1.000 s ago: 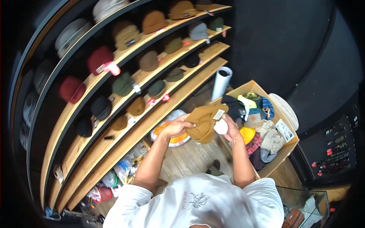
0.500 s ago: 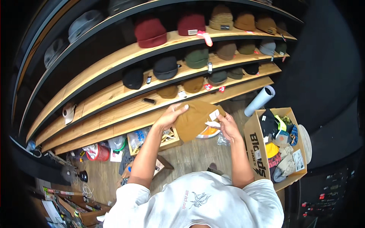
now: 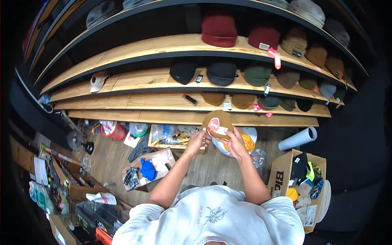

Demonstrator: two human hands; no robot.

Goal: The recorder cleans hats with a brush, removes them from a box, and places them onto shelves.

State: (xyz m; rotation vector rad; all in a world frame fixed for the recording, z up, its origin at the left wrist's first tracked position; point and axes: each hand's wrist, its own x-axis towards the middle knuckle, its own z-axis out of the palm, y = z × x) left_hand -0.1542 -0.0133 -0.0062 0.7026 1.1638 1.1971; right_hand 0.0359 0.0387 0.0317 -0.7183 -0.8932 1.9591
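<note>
I hold a mustard-brown beanie [image 3: 222, 117] out in front of me, over the floor and just below the lowest shelf. A red and white tag [image 3: 214, 125] lies against its face, with a white label beside it. My left hand [image 3: 197, 142] pinches the beanie's lower left edge near the tag. On the lower right, my right hand [image 3: 234, 143] grips it with the thumb on top. Two similar brown beanies [image 3: 212, 98] sit on the shelf just beyond.
Wooden shelves [image 3: 155, 80] curve across the far side, bearing beanies and a white cap [image 3: 98, 82]. At right stand a cardboard box [image 3: 281, 173] of clothing and a pale blue roll [image 3: 297, 139]. Left are a red basket [image 3: 114, 132], an open crate [image 3: 176, 143] and a box with blue cloth [image 3: 148, 169].
My view has swung left, so the shelves appear further right. The beanie has been turned and looks more compact, and its red tag now faces me. Both hands have drawn closer together.
</note>
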